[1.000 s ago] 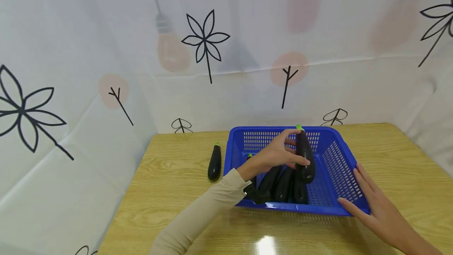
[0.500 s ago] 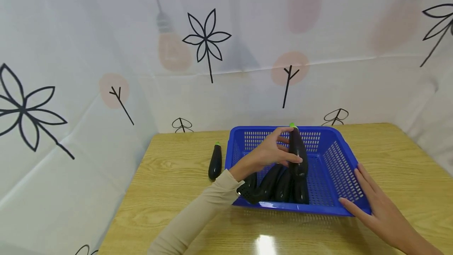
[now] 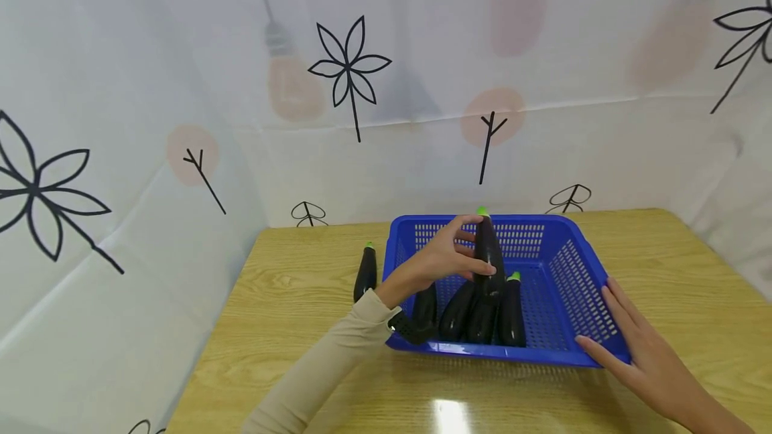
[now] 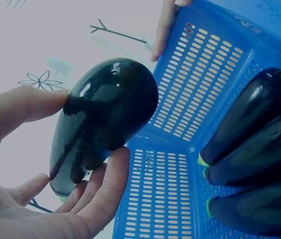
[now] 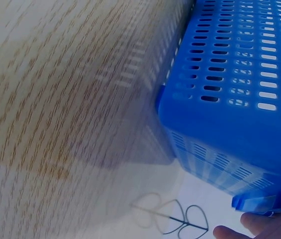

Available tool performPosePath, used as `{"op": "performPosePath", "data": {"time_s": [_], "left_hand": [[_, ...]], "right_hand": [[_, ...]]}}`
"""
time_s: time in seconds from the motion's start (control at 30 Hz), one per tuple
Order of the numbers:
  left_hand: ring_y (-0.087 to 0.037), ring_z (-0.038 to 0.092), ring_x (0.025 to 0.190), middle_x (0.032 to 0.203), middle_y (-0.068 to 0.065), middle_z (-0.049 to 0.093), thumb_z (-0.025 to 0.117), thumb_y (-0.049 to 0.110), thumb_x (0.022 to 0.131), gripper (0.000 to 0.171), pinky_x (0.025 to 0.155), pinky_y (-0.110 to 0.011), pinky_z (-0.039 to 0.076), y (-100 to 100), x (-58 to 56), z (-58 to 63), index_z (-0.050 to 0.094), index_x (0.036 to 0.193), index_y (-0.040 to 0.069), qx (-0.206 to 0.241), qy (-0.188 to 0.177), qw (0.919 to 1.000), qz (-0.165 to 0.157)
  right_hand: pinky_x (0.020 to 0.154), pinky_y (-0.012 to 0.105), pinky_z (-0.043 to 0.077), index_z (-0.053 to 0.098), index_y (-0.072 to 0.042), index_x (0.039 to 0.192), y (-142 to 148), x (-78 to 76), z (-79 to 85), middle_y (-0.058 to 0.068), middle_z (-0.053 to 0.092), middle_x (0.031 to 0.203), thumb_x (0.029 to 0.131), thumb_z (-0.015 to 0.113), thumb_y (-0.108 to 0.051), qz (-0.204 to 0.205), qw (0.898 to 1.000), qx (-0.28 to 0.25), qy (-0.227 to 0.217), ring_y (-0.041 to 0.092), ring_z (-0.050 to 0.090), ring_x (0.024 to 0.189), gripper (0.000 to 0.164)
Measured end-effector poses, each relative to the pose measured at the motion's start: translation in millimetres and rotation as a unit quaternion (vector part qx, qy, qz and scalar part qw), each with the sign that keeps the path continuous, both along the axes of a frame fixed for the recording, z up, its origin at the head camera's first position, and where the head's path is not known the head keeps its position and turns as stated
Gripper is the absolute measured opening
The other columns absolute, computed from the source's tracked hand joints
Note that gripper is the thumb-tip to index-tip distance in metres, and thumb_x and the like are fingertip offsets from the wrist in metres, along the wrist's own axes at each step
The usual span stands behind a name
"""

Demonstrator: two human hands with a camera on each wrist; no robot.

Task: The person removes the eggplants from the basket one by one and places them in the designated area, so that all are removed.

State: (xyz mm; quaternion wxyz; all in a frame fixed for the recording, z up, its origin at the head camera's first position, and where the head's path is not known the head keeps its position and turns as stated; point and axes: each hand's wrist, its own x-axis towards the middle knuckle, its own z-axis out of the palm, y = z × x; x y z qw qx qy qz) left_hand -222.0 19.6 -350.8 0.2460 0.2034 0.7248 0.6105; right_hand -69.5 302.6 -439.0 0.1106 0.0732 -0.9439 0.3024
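In the head view, my left hand (image 3: 443, 256) holds a dark eggplant (image 3: 488, 256) over the blue basket (image 3: 573, 355), its green stem end up. The left wrist view shows thumb and fingers round this eggplant (image 4: 110, 99), rounded end toward the camera. Several eggplants lie side by side in the basket's front left part, among them a right-hand eggplant (image 3: 512, 313). My right hand (image 3: 648, 353) holds the basket's front right corner, thumb at the front rim and fingers along the right side. The right wrist view catches only its fingertips (image 5: 254, 224) beside the rim.
Left of the basket, another eggplant (image 3: 365, 274) lies on the wooden table (image 3: 271, 313), partly behind my left sleeve (image 3: 328, 364). A white patterned cloth (image 3: 410, 153) hangs behind the table and along its sides.
My left hand has moved left over the basket with the eggplant in it, uncovering the right-hand eggplant's green stem end. My right hand and the basket have stayed in place.
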Motion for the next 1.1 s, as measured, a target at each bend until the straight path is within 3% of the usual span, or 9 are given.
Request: {"op": "performPosePath", "data": {"time_s": [0.6, 0.9, 1.1], "left_hand": [[-0.016, 0.059, 0.096, 0.124, -0.003, 0.047, 0.080, 0.004, 0.074, 0.081, 0.069, -0.038, 0.056, -18.9, 2.1, 1.3, 0.041, 0.140, 0.030, -0.015, 0.003, 0.9999, -0.005], [-0.017, 0.058, 0.099, 0.123, -0.001, 0.048, 0.080, 0.005, 0.074, 0.080, 0.076, -0.047, 0.054, -33.0, -0.2, 1.3, 0.041, 0.140, 0.030, -0.005, 0.004, 1.0000, 0.003], [-0.018, 0.057, 0.103, 0.126, -0.004, 0.047, 0.079, 0.004, 0.075, 0.081, 0.074, -0.042, 0.055, -42.0, 0.9, 2.9, 0.038, 0.142, 0.028, -0.008, 0.012, 0.9999, 0.003]], "right_hand": [[0.097, 0.074, 0.002, 0.000, -0.015, 0.153, -0.2, 1.2, -0.8, 0.003, -0.007, 0.158, 0.090, 0.063, -0.028, 0.003, 1.000, -0.018, -0.005, 0.051, 0.003, 0.137, 0.090], [0.098, 0.073, 0.000, 0.000, -0.013, 0.153, 0.6, -1.7, -1.6, 0.007, -0.007, 0.158, 0.090, 0.063, -0.029, 0.006, 1.000, -0.004, 0.000, 0.050, 0.002, 0.137, 0.090], [0.101, 0.070, -0.002, 0.002, -0.010, 0.153, 1.1, -2.0, -0.5, 0.009, -0.007, 0.158, 0.090, 0.064, -0.028, 0.008, 1.000, 0.000, 0.010, 0.049, 0.002, 0.138, 0.090]]}}
